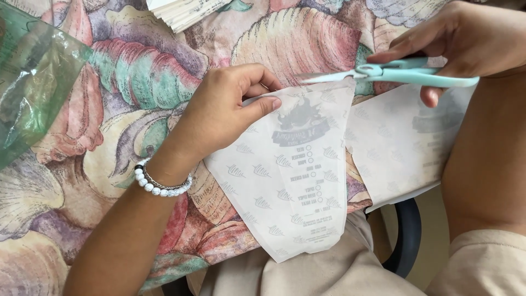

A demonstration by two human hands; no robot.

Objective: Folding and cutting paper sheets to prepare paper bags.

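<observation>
1. The left hand (227, 109) pinches the upper left edge of a white printed paper sheet (293, 175) between thumb and forefinger, the other fingers curled under. The hold appears to keep the sheet taut and lifted at the point where the blades meet it.

2. The right hand (466, 41) is closed around the handles of a pair of pale turquoise scissors (394, 74), fingers through the loops. The blades point left and stand only slightly apart, their tips at the sheet's top edge, near the left thumb.

3. The sheet is roughly wedge-shaped, widest at the top and narrowing toward the person's lap. It lies partly on the table and overhangs the near edge. The overhang likely gives the scissors room to work beneath the paper.

4. A second sheet of the same printed paper (400, 142) lies just beside the first, to its right, under the right forearm and also over the table edge.

5. The table is covered by a cloth with a shell pattern (137, 71) in pink, green and cream.

6. A stack of similar papers (186, 12) sits at the far edge, well apart from the hands; a clear green-tinted plastic bag (33, 82) lies at far left.

7. A white bead bracelet (161, 186) is on the left wrist.
</observation>
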